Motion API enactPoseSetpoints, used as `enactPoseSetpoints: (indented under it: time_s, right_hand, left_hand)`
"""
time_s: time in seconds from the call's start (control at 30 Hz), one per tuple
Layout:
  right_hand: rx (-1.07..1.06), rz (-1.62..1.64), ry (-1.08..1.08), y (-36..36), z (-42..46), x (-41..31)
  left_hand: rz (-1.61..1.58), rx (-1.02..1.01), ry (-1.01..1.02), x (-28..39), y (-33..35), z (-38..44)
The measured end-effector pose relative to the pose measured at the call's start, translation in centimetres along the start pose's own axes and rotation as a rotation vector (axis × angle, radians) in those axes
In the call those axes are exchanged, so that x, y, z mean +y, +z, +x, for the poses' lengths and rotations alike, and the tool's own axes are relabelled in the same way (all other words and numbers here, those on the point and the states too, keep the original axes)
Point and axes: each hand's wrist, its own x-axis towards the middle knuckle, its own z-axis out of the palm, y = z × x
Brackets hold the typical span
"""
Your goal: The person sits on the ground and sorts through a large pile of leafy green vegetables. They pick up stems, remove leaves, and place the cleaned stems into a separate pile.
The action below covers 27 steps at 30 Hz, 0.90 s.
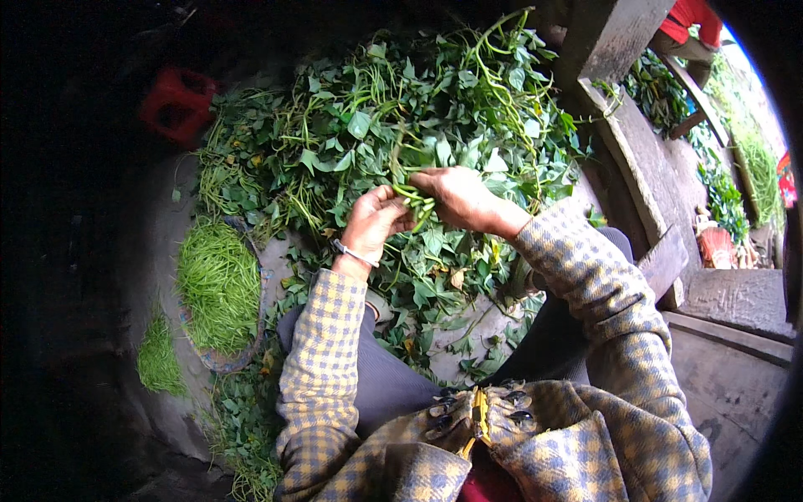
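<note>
Both hands meet over a large heap of leafy green vines (351, 138) on the floor. My left hand (376, 219), with a bracelet at the wrist, pinches a small bunch of green stems (421, 204). Touching the upper end of the same bunch is my right hand (458, 196), its fingers curled around a stem; its fingertips are partly hidden. A thin stem, somewhat blurred, stands up from between the hands. To the left, a round basket (262, 295) holds cut green stems (219, 282).
A small pile of cut stems (157, 357) lies left of the basket. A red plastic stool (177, 106) stands at upper left. Wooden beams (633, 157) and a doorway edge lie on the right. Beyond them are more greens (721, 194) and a person in red (690, 28).
</note>
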Motion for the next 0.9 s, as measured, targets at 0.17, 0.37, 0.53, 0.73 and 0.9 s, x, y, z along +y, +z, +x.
enactPoseSetpoints:
  time_s: [0.17, 0.37, 0.53, 0.73, 0.9]
  right_hand:
    - [-0.056, -0.126, 0.019, 0.0, -0.1, 2.3]
    - [0.034, -0.388, 0.27, -1.2, -1.8, 10.0]
    - [0.398, 0.18, 0.492, -2.4, -0.9, 7.0]
    - [0.397, 1.358, 0.7, -4.6, 0.6, 7.1]
    - [0.05, 1.54, 0.566, -3.3, 1.1, 2.7]
  left_hand:
    - [0.07, -0.045, -0.018, 0.1, 0.5, -0.5]
    - [-0.008, -0.096, 0.039, 2.6, 0.1, -2.1]
    - [-0.149, 0.001, 0.18, 3.7, -3.0, -2.3]
    - [-0.195, -0.018, 0.161, 3.2, -2.9, -2.2]
    - [-0.128, 0.041, 0.173, 2.8, -2.3, -1.8]
